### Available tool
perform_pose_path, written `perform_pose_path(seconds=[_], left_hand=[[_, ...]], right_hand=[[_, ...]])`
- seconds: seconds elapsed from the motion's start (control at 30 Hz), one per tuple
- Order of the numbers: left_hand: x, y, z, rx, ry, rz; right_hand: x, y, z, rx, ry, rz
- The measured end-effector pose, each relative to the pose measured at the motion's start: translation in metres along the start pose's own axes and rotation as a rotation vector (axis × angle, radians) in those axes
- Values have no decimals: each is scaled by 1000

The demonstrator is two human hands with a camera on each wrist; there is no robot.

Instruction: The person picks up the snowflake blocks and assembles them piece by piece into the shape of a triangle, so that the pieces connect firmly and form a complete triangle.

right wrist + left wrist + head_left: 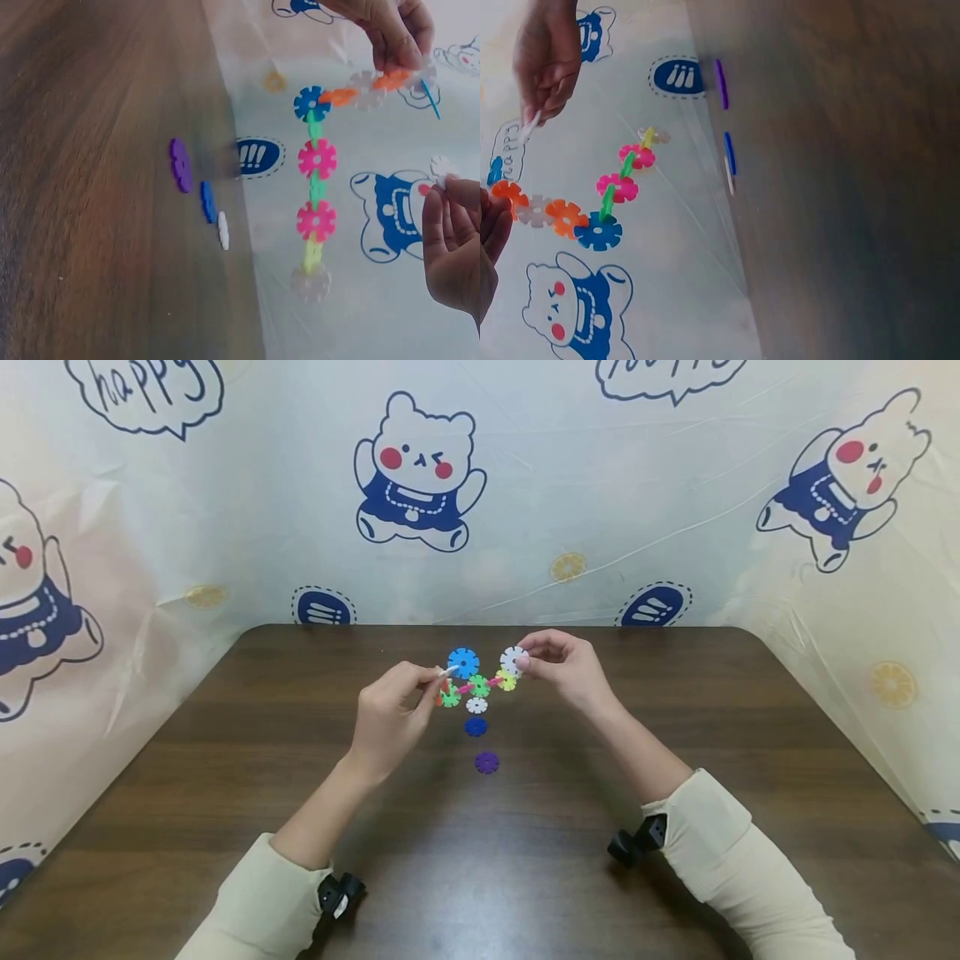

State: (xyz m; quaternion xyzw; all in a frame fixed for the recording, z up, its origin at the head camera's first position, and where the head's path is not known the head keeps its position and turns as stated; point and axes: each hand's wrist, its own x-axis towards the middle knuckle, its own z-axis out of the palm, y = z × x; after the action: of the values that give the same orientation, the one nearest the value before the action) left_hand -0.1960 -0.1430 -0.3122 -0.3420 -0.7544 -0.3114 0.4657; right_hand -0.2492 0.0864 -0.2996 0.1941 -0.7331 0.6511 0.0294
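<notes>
My left hand (393,714) pinches one end of a chain of notched plastic snowflake discs. In the right wrist view the chain's clear and orange discs (391,80) run from its fingertips to a blue disc (312,103). From there, green and pink discs (317,159) hang in a line, with a yellow piece and a clear disc (310,283) lowest. A light blue disc (463,662) stands at the held end. My right hand (570,668) pinches a loose white disc (513,660) between thumb and fingers, apart from the chain in both wrist views.
Three loose discs lie in a row on the brown table (225,777): a white disc (477,705), a dark blue disc (476,727) and a purple disc (487,763), the nearest to me. Behind the table hangs a printed sheet (525,468) with cartoon bears.
</notes>
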Motion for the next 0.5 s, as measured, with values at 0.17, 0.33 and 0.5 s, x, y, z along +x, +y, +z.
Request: perform_pose_path(seconds=[0.17, 0.33, 0.5], left_hand=[[1, 4, 4, -41, -8, 20], [2, 8, 6, -67, -27, 34], [3, 8, 6, -85, -34, 34]], right_hand=[[-5, -5, 2, 60, -16, -76], [-8, -5, 3, 119, -42, -138], [-9, -4, 5, 143, -69, -186]])
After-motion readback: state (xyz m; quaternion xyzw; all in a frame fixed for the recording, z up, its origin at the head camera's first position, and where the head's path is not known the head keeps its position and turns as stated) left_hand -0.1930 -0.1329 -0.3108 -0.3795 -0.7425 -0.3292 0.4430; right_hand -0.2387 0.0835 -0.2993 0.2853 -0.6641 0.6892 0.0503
